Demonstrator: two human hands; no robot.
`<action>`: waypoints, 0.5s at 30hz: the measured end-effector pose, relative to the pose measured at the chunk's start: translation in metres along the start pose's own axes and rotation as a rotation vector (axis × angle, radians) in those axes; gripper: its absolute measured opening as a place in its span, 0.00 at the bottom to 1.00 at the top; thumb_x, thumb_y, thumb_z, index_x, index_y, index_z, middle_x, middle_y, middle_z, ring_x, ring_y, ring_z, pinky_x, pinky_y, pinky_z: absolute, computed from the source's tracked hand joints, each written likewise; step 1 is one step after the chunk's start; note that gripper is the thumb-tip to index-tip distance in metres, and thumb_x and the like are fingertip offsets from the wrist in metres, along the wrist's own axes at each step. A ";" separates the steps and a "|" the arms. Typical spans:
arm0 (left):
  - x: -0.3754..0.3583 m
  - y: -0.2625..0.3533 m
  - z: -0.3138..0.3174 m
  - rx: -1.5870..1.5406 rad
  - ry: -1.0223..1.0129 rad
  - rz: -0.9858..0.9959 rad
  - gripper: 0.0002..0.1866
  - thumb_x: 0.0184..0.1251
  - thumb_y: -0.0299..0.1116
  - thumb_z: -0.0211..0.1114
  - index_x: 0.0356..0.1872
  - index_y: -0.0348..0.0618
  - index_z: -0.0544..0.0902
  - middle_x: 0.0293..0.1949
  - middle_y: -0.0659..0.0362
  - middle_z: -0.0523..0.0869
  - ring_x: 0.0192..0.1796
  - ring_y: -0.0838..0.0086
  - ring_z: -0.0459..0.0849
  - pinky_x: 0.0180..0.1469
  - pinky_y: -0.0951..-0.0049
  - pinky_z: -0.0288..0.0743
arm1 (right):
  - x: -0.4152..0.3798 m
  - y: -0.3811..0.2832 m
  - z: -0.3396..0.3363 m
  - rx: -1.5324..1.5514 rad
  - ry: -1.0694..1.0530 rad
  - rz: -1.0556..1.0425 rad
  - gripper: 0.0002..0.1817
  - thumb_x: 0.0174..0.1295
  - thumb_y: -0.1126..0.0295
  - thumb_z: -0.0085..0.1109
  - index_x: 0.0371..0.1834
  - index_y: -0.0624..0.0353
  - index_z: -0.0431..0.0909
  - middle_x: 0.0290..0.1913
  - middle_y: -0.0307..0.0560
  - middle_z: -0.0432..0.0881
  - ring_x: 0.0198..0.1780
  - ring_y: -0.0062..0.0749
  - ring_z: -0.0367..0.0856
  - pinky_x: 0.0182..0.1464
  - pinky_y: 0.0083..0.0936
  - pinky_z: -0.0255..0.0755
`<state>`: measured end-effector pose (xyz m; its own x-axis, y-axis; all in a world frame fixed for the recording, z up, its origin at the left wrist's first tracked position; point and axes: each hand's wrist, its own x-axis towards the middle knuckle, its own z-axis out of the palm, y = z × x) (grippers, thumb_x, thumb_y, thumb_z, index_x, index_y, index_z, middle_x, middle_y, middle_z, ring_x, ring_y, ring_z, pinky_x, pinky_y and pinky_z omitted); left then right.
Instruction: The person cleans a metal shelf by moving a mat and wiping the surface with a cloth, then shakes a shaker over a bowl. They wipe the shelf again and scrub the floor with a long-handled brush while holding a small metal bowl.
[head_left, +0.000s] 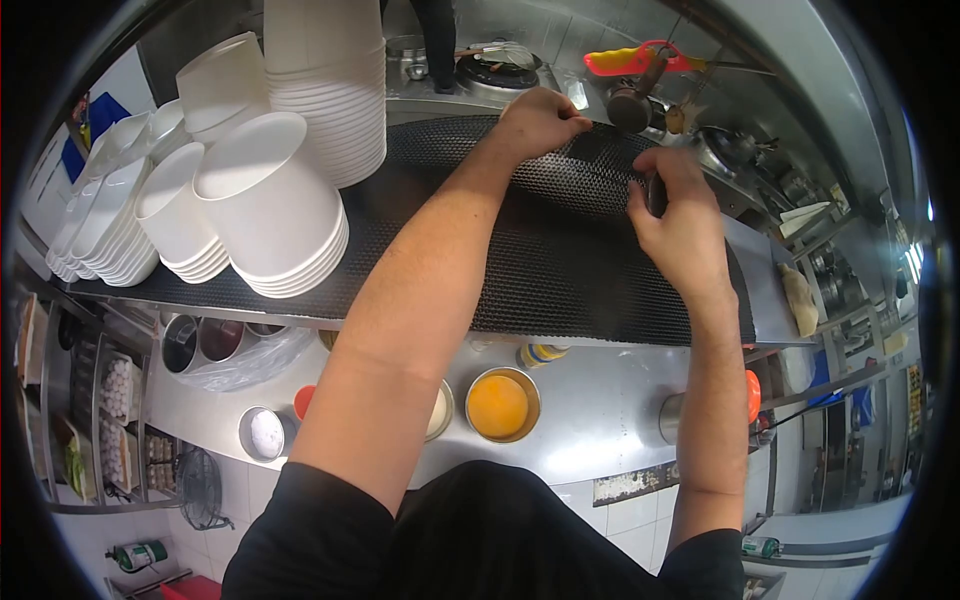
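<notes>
A black textured mat covers the raised shelf, its far part bent up in a curve between my hands. My left hand is closed at the mat's far edge, fingertips pinched on it. Over the mat's right part, my right hand is curved, with thumb and fingers apart; its fingertips are slightly blurred. A dark patch shows in the gap between them, and I cannot make out what it is. White bowls stand stacked on the mat's left side, beside a taller stack of white containers.
Below the shelf, a steel counter holds a bowl of orange-yellow liquid, a tin of white contents and dark-filled pots. Hanging pans and a red-yellow handled item are at the back. Egg racks stand left.
</notes>
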<state>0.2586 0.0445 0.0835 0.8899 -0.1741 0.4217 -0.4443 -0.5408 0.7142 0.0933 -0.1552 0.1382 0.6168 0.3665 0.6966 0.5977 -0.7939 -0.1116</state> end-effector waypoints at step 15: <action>0.002 -0.006 0.002 0.000 0.025 0.046 0.20 0.71 0.52 0.73 0.43 0.43 0.94 0.32 0.57 0.94 0.37 0.69 0.93 0.49 0.66 0.84 | -0.008 0.003 0.022 -0.051 0.002 -0.006 0.12 0.63 0.73 0.69 0.48 0.58 0.80 0.46 0.52 0.82 0.47 0.55 0.85 0.49 0.45 0.79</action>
<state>0.2628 0.0456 0.0789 0.8656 -0.1779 0.4680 -0.4845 -0.5330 0.6936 0.1012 -0.1503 0.1168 0.6122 0.3705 0.6985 0.5747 -0.8153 -0.0713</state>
